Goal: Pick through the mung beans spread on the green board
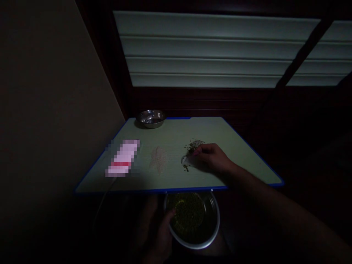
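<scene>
My left hand (164, 229) grips the left rim of a metal bowl (202, 245) below the table's front edge, its thumb over the rim. Small green grains like mung beans (189, 216) lie in the bowl. Above the table my right hand (213, 156) has its fingers closed on a pale, spoon-like scoop (184, 160), whose handle is mostly hidden. A few greenish grains (186, 168) lie beside the scoop's tip. Just behind the fingers, dark grains (195, 143) are scattered. Left of them is a pile of pale pinkish grains (159, 159).
The light table (176, 132) has a blue edge. A shallow metal bowl (151, 119) stands at its back left corner. A lit, blurred phone-like screen (123, 158) lies at the left, with a cable (103, 200) hanging down. A wall (55, 91) borders the left side.
</scene>
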A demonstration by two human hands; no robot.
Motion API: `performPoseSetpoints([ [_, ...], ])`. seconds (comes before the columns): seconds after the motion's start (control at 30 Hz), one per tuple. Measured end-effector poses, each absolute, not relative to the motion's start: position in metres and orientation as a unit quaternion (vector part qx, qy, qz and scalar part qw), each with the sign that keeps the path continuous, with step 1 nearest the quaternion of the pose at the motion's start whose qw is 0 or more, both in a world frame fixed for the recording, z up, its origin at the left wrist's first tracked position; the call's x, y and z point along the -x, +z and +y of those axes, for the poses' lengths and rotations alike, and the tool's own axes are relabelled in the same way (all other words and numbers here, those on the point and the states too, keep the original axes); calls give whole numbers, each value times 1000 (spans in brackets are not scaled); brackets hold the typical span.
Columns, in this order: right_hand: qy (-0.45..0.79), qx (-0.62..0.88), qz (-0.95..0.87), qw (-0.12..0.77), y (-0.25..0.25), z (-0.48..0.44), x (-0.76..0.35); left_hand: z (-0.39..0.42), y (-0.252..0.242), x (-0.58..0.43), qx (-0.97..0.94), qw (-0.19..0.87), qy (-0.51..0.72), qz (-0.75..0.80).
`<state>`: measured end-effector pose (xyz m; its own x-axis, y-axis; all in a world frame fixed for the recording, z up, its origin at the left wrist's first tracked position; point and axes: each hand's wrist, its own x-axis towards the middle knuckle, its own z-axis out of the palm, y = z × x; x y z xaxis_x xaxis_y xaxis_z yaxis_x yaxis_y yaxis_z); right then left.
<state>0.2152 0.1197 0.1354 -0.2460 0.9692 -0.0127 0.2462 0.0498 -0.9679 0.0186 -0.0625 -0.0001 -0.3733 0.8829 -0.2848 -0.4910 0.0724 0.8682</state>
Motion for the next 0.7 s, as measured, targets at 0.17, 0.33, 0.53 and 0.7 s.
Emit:
performPoseSetpoints([
  [0.17,446,487,-635,401,128,127,-221,-59,-6,-23,-221,505,651,522],
  [0.33,454,482,-647,378,125,124,-223,-61,-4,-20,-223,493,647,537],
  [0.53,451,466,-661,377,120,123,-223,-63,7,-17,-247,479,636,552],
  [0.7,439,456,-672,385,120,124,-223,-62,-2,-20,-214,488,655,536],
])
